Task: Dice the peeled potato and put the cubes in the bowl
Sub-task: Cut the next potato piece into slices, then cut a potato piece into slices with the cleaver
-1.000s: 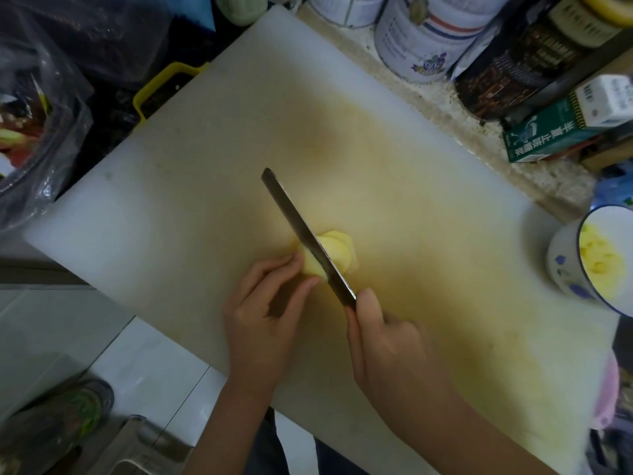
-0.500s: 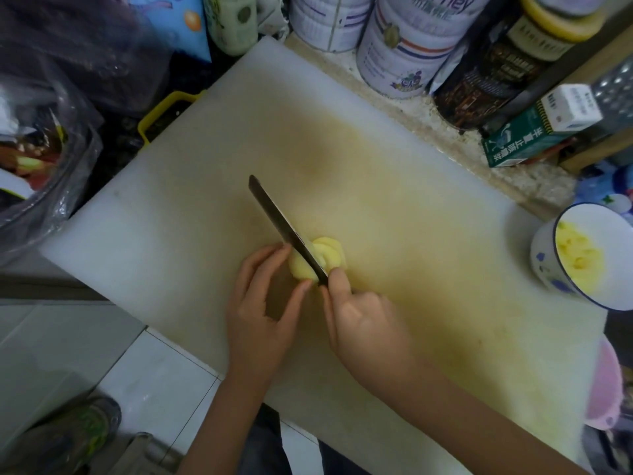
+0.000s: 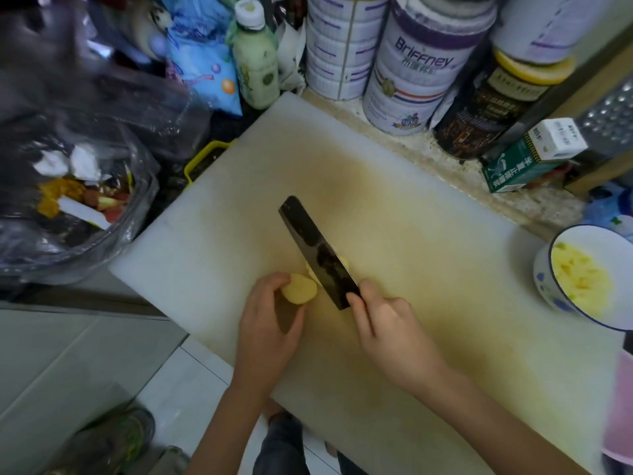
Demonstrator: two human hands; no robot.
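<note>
Along the far edge of the white cutting board (image 3: 428, 269) stands a crowded row: a pale green bottle (image 3: 255, 63), a white tin (image 3: 339, 46), a purple-banded tin (image 3: 414, 73) lettered "Briffney", a dark jar (image 3: 486, 108) with a yellow lid and a green carton (image 3: 517, 169) lying on its side, with a metal grater (image 3: 613, 121) leaning behind it. A blue packet (image 3: 202, 53) lies left of the bottle, and a clear plastic bag (image 3: 68, 200) of scraps sits off the board's left corner, beside a yellow handle (image 3: 202, 159). At the board's right end stands the bowl (image 3: 544, 279), white with blue spots, holding yellow cubes (image 3: 582, 279); something pink (image 3: 620, 406) shows at the right edge below it. Nothing lies on the board between the cutting spot and the bowl. Near the board's near edge the left hand (image 3: 267, 323) has its fingers curled round a piece of the potato (image 3: 300, 289), and more potato shows just behind the dark blade of the knife (image 3: 317, 252), which slants across it. The right hand (image 3: 387, 323) has its fingers clamped on the knife's handle, which they hide. The board is stained yellow-brown through its middle and rests on a speckled stone table (image 3: 445, 156). Below it are pale floor tiles (image 3: 185, 382) and a shoe (image 3: 113, 437).
</note>
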